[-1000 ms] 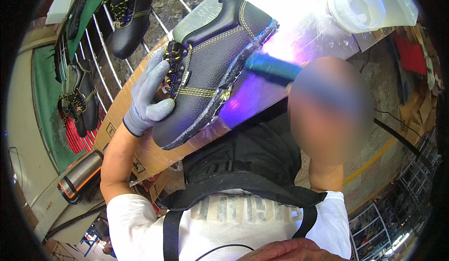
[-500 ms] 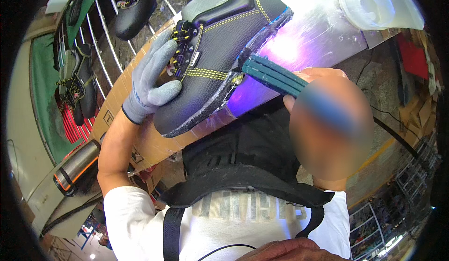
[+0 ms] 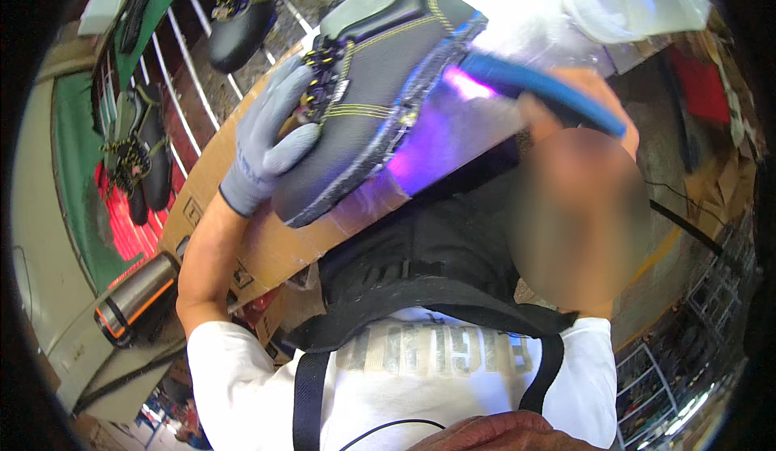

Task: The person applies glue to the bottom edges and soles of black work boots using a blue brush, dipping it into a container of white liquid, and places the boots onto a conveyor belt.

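A black leather work boot (image 3: 368, 87) with yellow stitching, a grey padded collar and black-and-yellow laces lies on its side, toe toward me. Its rough bottom edge faces right. My left hand (image 3: 271, 140), in a grey knit glove, grips it from the left, with the fingers along the laces and the thumb over the vamp. In my bare right hand (image 3: 594, 99) is a blue-handled brush (image 3: 533, 87), smeared by motion. The brush's far end is at the boot's bottom edge near the heel; whether it touches is unclear. Part of the right hand and wrist is blurred out.
Under the boot are a shiny metal surface (image 3: 493, 128) and cardboard (image 3: 275, 249). A translucent plastic tub (image 3: 618, 6) stands at the far right. More boots (image 3: 242, 35) sit on a metal-bar rack at the far left. A steel flask (image 3: 137, 297) lies at the left.
My right hand has moved up and away from me with the brush, whose end has shifted from the boot's mid-edge toward the heel. My left hand keeps its hold on the boot.
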A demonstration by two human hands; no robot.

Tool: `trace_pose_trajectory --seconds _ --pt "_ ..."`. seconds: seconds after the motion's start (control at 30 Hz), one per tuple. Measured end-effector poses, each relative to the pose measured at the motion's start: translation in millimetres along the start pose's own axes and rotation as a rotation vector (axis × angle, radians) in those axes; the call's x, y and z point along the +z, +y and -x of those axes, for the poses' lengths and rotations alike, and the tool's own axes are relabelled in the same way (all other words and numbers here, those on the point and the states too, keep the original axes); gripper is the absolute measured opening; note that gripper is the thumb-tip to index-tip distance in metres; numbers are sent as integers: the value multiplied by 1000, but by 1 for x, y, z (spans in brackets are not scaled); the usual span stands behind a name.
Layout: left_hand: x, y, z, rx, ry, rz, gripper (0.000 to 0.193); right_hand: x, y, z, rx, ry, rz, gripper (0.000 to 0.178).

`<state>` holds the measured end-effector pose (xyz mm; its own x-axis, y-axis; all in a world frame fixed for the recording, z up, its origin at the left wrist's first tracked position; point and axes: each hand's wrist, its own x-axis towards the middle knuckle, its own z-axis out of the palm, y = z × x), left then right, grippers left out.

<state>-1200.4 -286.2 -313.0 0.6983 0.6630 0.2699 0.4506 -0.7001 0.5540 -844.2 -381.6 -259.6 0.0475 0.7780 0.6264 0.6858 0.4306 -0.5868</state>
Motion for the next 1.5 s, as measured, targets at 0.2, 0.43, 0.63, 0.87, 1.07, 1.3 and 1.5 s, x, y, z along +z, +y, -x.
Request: trace_pose_trajectory --seconds 0.2,0.43,0.63,0.87,1.07,1.3,1.5 --pt "20 -2 4 332 261 -116 68 -81 65 -33 465 388 3 19" --pt "29 7 1 229 197 -93 71 -94 109 -77 225 47 431 24" --pt "26 -20 -13 410 231 -136 65 -89 124 -71 433 55 109 22" --pt "29 18 -46 348 230 -104 58 -116 145 -17 712 201 -781 23" --pt "25 6 -38 421 243 -191 49 -64 121 12 760 135 -970 20" --pt "28 -2 -37 439 226 -235 48 25 -1 49 574 256 -970 22" --pt "20 -1 -32 370 166 -208 44 19 -14 53 402 96 -691 23"
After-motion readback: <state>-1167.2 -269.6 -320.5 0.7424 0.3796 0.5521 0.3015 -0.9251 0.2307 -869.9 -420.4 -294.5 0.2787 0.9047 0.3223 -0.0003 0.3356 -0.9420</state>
